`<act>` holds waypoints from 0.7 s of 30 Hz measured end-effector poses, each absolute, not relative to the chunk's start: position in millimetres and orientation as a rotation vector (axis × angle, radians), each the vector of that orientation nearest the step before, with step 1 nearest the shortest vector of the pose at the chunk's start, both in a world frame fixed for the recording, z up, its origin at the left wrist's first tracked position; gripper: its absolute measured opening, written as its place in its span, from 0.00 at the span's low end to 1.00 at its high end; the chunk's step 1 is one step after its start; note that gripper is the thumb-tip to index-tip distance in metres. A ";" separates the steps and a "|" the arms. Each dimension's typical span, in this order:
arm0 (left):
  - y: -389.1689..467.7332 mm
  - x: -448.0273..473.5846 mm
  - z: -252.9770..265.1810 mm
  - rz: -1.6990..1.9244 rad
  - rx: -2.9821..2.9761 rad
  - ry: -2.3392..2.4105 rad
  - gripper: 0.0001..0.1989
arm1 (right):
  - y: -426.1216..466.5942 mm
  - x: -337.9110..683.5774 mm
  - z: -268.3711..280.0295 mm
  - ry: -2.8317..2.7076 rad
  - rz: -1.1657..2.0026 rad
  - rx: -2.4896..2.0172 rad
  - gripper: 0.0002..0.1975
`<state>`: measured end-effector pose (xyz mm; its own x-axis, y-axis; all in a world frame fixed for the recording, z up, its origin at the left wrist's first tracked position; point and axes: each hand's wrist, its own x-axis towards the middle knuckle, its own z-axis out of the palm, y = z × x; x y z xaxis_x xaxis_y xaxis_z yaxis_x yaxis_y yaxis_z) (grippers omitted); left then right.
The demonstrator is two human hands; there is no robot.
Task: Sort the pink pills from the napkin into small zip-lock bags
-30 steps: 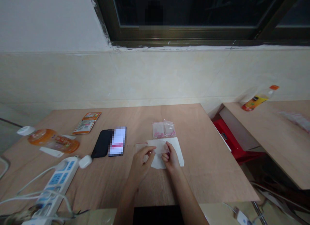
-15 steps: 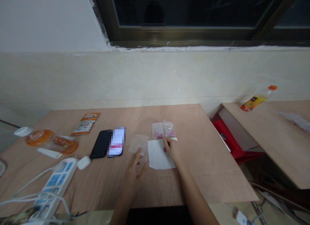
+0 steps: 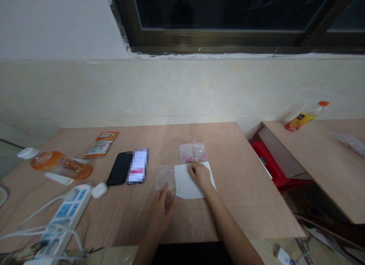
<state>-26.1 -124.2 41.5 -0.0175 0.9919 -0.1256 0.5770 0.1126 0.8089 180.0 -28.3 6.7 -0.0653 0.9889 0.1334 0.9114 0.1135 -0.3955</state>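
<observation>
clear plastic is showing on my feed: a small bag (image 3: 164,176) lying flat on the wooden table (image 3: 251,204), just left of the white paper (image 3: 182,183), with the left hand (image 3: 161,208) resting over its near end, thumb and fingers spread. the right hand (image 3: 200,174) is holding its fingers curled together at the paper; i can't tell what they're pinching. beyond, two bags (image 3: 186,151) are showing pink bits (image 3: 186,159); i'm judging those filled, the near one unfinished. lettering on the orange packet (image 3: 101,144) and orange bottle (image 3: 61,165) is proving unreadable; the lit phone (image 3: 137,166) is showing a blur.

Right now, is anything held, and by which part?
Cannot be told: left hand is over a bag at its near end, right hand over paper.
</observation>
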 end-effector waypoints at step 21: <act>-45.5 -3.3 20.2 0.687 2.074 2.123 0.32 | -29.2 178.7 -1.5 -1.997 0.172 -1.740 0.11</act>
